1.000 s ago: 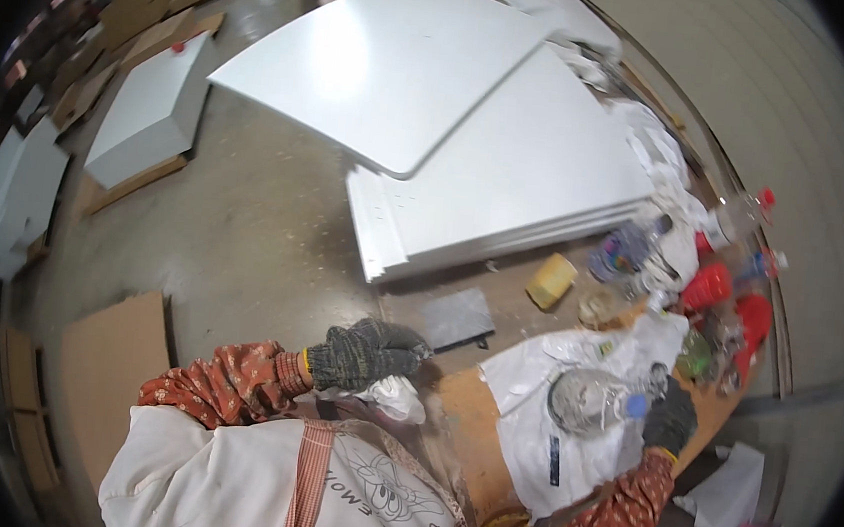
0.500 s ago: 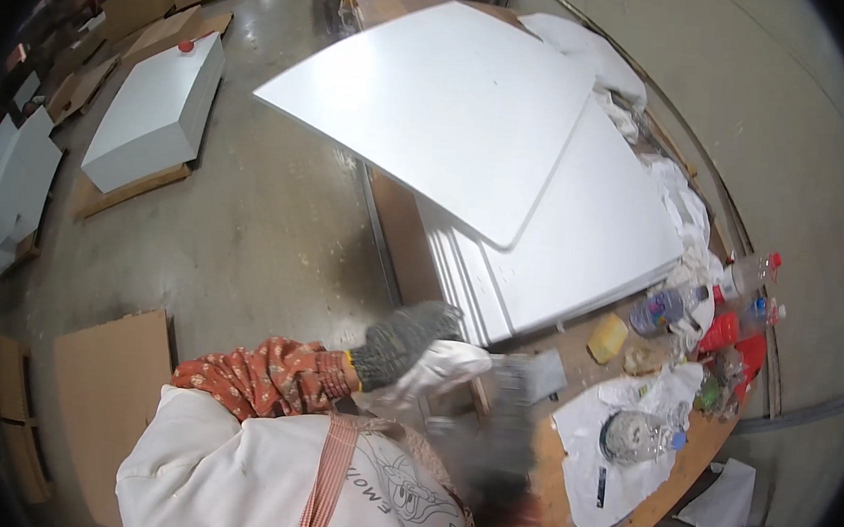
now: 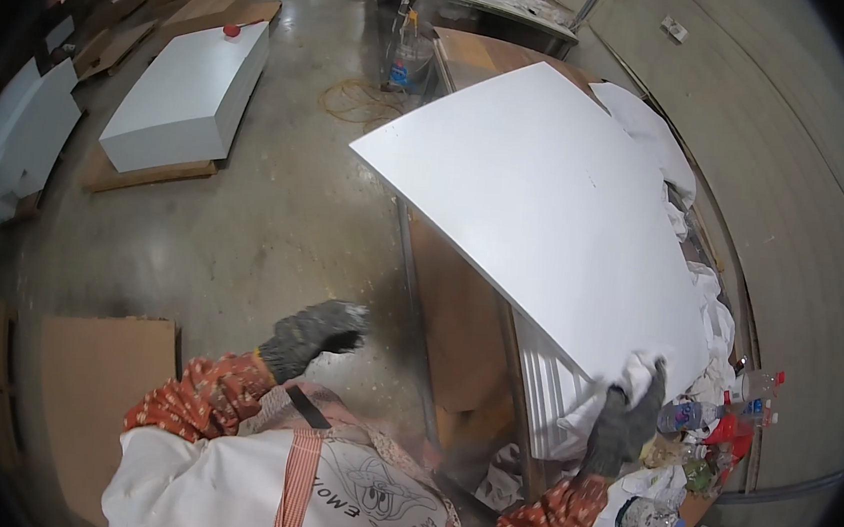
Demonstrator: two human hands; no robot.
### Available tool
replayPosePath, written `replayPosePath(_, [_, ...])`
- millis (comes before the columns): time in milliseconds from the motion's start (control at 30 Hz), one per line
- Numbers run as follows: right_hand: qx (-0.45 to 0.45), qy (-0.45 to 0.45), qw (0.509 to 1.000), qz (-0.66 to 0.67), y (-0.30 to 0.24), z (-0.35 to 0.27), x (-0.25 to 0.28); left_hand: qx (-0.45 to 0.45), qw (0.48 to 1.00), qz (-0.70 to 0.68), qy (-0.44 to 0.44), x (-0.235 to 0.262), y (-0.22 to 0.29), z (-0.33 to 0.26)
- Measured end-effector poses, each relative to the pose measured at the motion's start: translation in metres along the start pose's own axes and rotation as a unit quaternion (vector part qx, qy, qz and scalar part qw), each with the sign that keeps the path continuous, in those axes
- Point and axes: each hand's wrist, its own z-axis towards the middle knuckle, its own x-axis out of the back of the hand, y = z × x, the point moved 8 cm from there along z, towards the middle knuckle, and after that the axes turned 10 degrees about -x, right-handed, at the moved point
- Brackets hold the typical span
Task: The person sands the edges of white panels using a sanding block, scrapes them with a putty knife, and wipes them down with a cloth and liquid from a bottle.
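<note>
My right hand [image 3: 626,422], in a dark grey knit glove, grips a crumpled white cloth [image 3: 637,375] against the near corner of a large white panel [image 3: 548,204]. This panel lies askew on a stack of similar white panels [image 3: 543,395], with its left corner jutting past the bench edge. Over the floor to the left hovers my left hand [image 3: 315,338], gloved alike. Its fingers are loosely curved and apart, and nothing shows in them.
Plastic bottles [image 3: 687,417], white rags [image 3: 710,299] and a paper sheet holding a clear jug [image 3: 646,519] crowd the right side of the bench. White panels on a pallet [image 3: 185,102] stand at the far left. Flat cardboard [image 3: 105,386] lies near left; a cable [image 3: 356,102] coils on the floor.
My right hand has swung up and forward onto the panel with the white cloth. My left hand, earlier beside the cloth, has drawn away to the left. The view has shifted.
</note>
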Motion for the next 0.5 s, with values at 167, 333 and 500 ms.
replayPosePath(167, [0.255,-0.167,0.948,-0.095,-0.028,-0.006,-0.141,0.026,0.958,-0.232,0.167,0.047,0.004,-0.001])
replayPosePath(333, [0.431,-0.244,0.869,0.015,-0.180,-0.086,-0.238,0.018,0.943,-0.266,0.197,0.060,0.003,0.021])
replayPosePath(500, [0.589,-0.362,0.717,0.091,-0.250,-0.141,-0.301,-0.051,0.942,-0.252,0.215,0.077,0.031,0.061])
